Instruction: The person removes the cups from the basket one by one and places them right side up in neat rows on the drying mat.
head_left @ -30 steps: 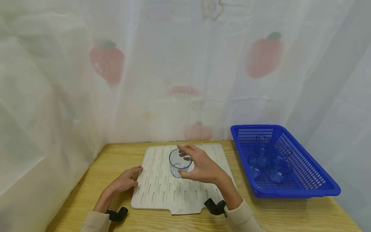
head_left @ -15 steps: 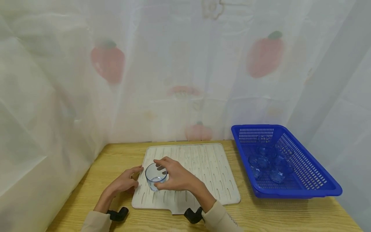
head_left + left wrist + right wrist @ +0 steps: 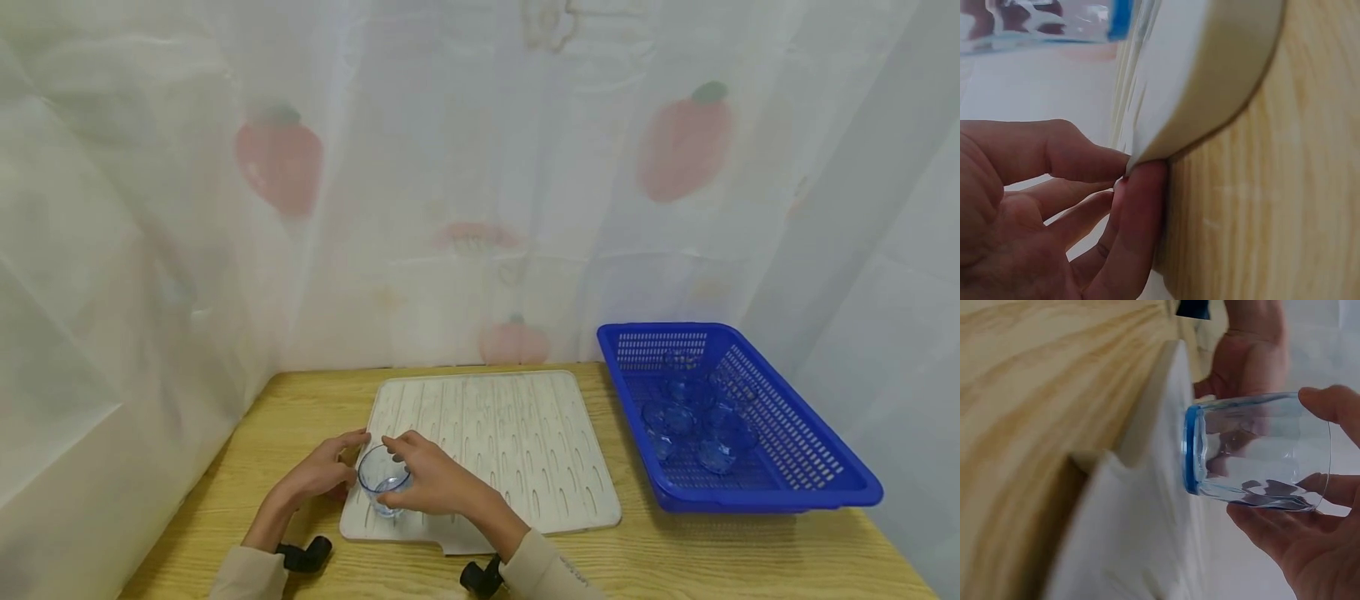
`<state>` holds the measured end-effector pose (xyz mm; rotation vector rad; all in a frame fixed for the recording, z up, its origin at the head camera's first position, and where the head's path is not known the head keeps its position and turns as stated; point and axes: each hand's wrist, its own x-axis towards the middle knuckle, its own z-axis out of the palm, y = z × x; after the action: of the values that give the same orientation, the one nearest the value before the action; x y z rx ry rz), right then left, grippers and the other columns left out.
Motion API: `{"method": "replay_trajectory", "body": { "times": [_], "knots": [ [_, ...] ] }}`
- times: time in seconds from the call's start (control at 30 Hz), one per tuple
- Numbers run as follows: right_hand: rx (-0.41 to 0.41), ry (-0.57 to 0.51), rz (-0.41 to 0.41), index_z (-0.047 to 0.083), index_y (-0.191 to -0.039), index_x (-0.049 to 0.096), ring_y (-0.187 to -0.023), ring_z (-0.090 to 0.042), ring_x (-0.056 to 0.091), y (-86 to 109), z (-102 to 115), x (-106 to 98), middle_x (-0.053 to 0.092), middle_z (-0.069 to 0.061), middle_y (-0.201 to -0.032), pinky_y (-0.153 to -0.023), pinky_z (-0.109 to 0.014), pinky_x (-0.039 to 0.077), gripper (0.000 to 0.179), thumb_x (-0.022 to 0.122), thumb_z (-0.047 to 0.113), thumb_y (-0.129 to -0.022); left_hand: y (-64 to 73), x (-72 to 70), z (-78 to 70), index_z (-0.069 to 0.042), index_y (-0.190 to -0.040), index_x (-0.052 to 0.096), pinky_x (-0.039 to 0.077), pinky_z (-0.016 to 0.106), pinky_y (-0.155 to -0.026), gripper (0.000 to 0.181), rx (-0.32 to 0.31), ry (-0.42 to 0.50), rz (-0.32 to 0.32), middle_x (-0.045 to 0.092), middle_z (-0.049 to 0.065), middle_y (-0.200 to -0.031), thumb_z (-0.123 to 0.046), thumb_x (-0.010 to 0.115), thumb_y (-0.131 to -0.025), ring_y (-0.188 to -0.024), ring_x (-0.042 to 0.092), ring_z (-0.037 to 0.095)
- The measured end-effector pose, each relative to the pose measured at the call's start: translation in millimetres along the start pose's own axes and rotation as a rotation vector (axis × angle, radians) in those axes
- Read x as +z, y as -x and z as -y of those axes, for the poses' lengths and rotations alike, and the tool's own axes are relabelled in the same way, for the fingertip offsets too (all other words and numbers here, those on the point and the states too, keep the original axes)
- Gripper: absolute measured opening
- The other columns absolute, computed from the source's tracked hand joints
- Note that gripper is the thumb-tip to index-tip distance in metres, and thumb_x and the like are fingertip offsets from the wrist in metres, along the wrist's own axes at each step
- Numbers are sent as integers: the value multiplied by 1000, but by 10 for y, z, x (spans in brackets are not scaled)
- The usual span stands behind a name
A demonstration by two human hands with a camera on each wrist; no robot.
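A clear drinking glass [image 3: 1260, 450] with a thick blue base is upright in my right hand [image 3: 431, 477], thumb and fingers around its rim end. Its base is at the surface of the white ridged drying mat [image 3: 517, 450], near the left front corner; whether it touches, I cannot tell. In the left wrist view, my left hand [image 3: 1054, 206] pinches the mat's left edge between thumb and fingers. In the head view, this left hand [image 3: 322, 468] lies just left of the glass.
At the right stands a blue perforated basket [image 3: 765, 497] with several clear glasses [image 3: 716, 456] inside. Everything sits on a wooden table [image 3: 300, 400]. A pale curtain [image 3: 480, 167] with strawberry prints hangs behind and at the sides.
My right hand has carried the glass left and toward me, from the mat's middle to its left front corner. The left hand has stayed at the mat's edge.
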<state>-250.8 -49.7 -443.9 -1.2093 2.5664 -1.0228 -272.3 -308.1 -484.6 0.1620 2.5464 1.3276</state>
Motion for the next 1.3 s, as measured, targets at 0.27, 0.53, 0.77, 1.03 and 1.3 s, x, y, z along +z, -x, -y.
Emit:
{"method": "replay_trajectory", "body": {
  "times": [0.27,0.53,0.77,1.03,1.3],
  "knots": [
    [42,-7,-8,12,-161,36,-127,-20,59,-35,38,78,54,-9,-144,-96,-25,52,81,70,46,-96,-10,-4,21,4,-152,46,49,35,-64,76,22,-33,-35,28,29,-166,10,56,-77,-120,49,37],
    [77,-2,18,16,-161,36,-130,-16,57,-44,28,61,53,-3,-146,-99,-27,52,83,73,46,-93,-27,-13,13,3,-151,48,48,42,-86,75,28,-89,-39,31,28,-165,8,59,-77,-143,37,46],
    [51,-13,9,15,-160,38,-132,-14,56,-43,15,49,54,-3,-148,-101,-27,51,83,77,41,-91,-12,-12,16,2,-151,48,43,51,-101,75,33,-115,-46,32,28,-165,7,59,-77,-150,29,51],
    [57,19,3,16,-160,36,-133,-18,57,-24,61,23,53,-6,-150,-103,-29,51,92,83,40,-85,-9,-16,17,3,-151,47,44,48,-99,75,36,-110,-39,31,28,-165,9,55,-77,-152,24,53],
    [70,34,-25,18,-161,36,-135,-16,55,52,81,-132,52,-1,-150,-105,-32,51,95,83,47,-83,-16,-5,13,4,-151,47,50,51,-97,75,36,-85,-46,31,29,-165,10,55,-76,-148,31,53]
  ]
}}
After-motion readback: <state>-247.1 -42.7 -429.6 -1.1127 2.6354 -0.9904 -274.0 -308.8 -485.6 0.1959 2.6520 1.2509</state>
